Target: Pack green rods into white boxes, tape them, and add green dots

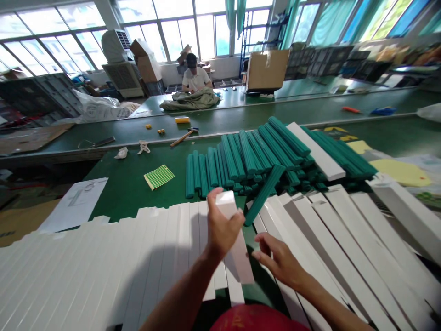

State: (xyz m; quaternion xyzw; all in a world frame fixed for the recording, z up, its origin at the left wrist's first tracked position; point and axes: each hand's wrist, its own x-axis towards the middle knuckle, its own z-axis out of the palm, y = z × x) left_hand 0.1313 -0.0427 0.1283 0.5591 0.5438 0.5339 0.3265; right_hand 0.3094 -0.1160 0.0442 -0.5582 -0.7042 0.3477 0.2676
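White boxes [103, 257] laid flat in a row, left; left hand [222, 227] clasps an upright white box [237, 239]; right hand [279, 262] open, empty, beside it; green ribbed rolls [262, 156] heaped beyond; loose boxes [344, 239] fanned right, seemingly unprocessed.

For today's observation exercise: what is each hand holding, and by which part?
The left hand grips a white box near its upper end. The right hand holds nothing.
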